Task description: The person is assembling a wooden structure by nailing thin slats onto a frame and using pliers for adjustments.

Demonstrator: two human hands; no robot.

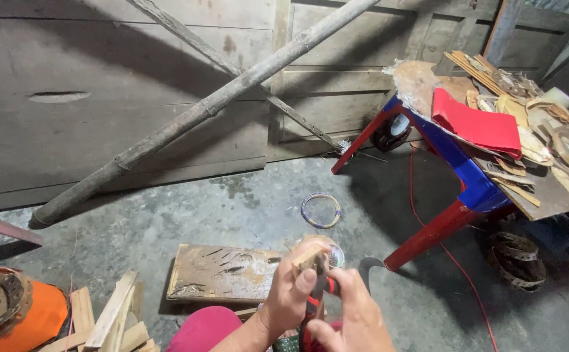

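Observation:
My left hand [289, 292] pinches a small pale wooden piece [306, 258] low in the middle of the view. My right hand [355, 321] sits just right of it, closed around a tool with a red and black handle [314, 305] that stands between the two hands. A dark hooked blade [370, 268] shows just beyond my right hand; whether it belongs to the tool is unclear. A clear tape roll [335, 254] peeks out behind the wooden piece. My pink-clad knee [205, 330] is below left.
A scarred wooden board [222, 274] lies on the concrete floor before me, with a wire coil [321, 210] beyond it. A red and blue table [468, 189] with a red sheet [476, 124] and scraps stands right. Bamboo pole [199, 111] leans on the wall; wood slats [112, 319] lie left.

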